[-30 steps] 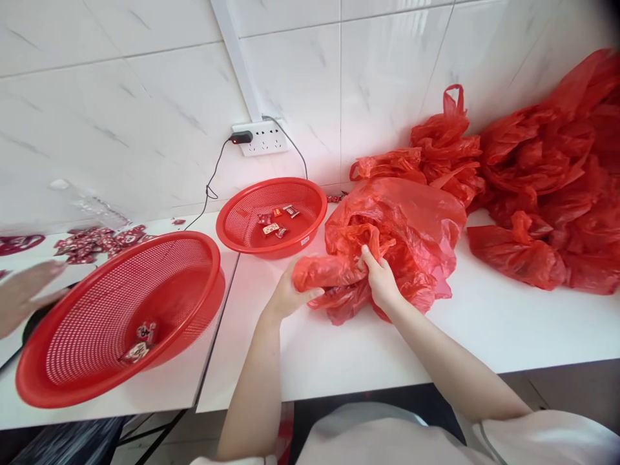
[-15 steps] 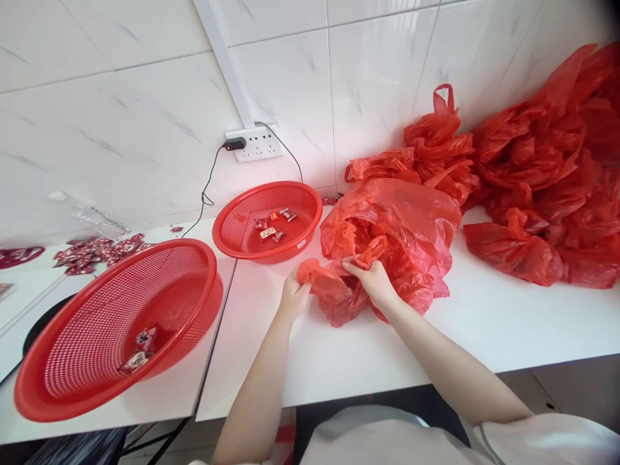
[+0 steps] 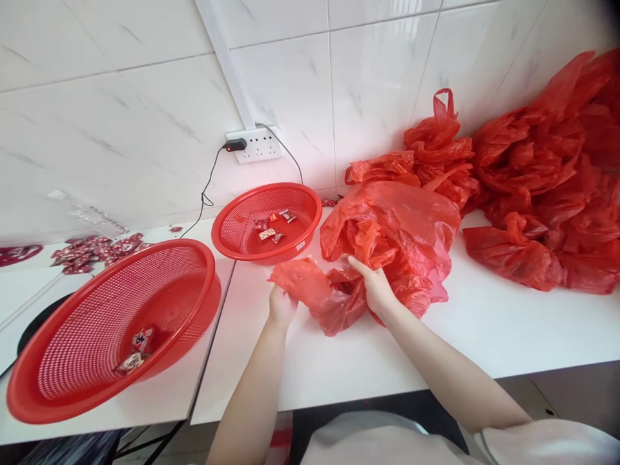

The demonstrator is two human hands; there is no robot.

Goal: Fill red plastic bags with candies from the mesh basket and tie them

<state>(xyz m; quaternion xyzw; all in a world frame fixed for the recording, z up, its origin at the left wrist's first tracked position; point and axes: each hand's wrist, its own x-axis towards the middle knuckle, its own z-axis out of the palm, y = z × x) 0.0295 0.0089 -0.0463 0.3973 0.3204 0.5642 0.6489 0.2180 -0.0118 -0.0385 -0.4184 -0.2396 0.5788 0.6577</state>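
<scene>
A red plastic bag (image 3: pixel 334 297) is stretched between my two hands, low over the white table. My left hand (image 3: pixel 283 303) grips its left end, and the film covers most of the fingers. On the bag's right side, my right hand (image 3: pixel 375 284) is closed on the film with the thumb on top. Right behind it, a larger crumpled red bag (image 3: pixel 402 206) lies with its mouth toward me and more red film inside. Where one bag ends and the other begins is hard to make out.
A large red basket (image 3: pixel 208 278) with a few wrapped sweets stands at the left. A smaller red basket (image 3: pixel 314 223) holds several packets near the wall. Filled red bags (image 3: pixel 533 168) are heaped at the right. A power strip (image 3: pixel 261 144) with a cable hangs on the wall.
My left hand has moved left and slightly down, drawing the bag's end out wider. My right hand has stayed in nearly the same place.
</scene>
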